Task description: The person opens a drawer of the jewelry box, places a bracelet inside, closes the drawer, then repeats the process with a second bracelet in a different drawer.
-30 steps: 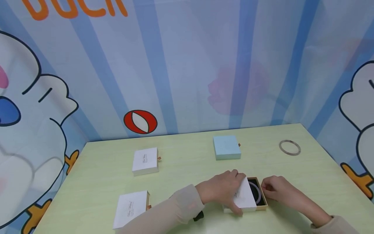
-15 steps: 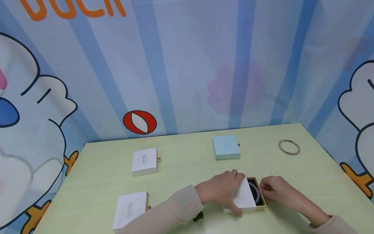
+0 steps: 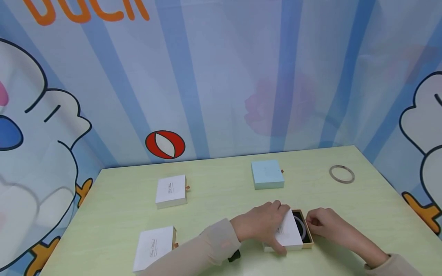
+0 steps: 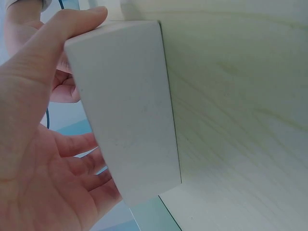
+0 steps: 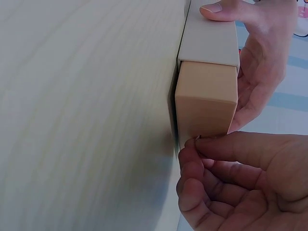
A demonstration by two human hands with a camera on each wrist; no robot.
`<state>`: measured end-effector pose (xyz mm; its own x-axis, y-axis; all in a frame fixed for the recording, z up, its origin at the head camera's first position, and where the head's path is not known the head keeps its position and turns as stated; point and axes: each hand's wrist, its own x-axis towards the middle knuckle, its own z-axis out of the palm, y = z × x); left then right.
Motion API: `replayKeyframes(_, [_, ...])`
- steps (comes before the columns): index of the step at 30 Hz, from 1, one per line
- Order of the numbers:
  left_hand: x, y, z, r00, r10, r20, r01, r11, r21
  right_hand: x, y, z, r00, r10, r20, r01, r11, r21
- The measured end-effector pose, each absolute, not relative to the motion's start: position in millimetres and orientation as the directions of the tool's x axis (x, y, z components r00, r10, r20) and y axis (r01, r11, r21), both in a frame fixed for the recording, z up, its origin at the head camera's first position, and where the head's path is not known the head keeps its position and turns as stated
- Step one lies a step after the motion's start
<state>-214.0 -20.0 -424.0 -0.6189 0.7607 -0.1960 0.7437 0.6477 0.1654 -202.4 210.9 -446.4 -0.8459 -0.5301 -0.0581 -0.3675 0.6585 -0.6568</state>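
White box (image 3: 290, 235): lying right of centre on the pale table (image 3: 214, 184). Left hand (image 3: 260, 224) is gripping its sleeve. Tan tray (image 3: 307, 245) is protruding rightward; right hand (image 3: 328, 222) is pinching a tab, mostly hidden, at its end. Table surface is extending beyond toward the right edge. Box print: partly covered, unreadable. Backdrop (image 3: 224, 76): bearing cropped orange lettering (image 3: 114, 16).

There are three white boxes (image 3: 170, 190) (image 3: 153, 247) (image 3: 291, 234), one light blue box (image 3: 267, 172), two rings (image 3: 342, 182) (image 3: 304, 228) and one table (image 3: 214, 195).
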Motion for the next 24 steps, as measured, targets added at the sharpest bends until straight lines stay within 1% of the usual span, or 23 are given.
replayKeyframes(13, [-215.6, -19.0, -426.0, -0.621, 0.755, -0.21, 0.741, 0.653, 0.156, -202.9, 206.7, -447.1, -0.837, -0.545, -0.039, -0.39, 0.645, -0.657])
replayKeyframes(21, [-215.5, -18.6, -427.4, -0.621, 0.756, -0.207, 0.747, 0.651, 0.135, -203.6, 203.5, -446.9, -0.837, -0.545, -0.06, -0.373, 0.646, -0.666])
replayKeyframes(24, [-215.2, -18.9, -427.2, -0.62, 0.757, -0.205, 0.748, 0.649, 0.137, -203.4, 202.9, -447.8, -0.832, -0.553, -0.045, -0.388, 0.639, -0.664])
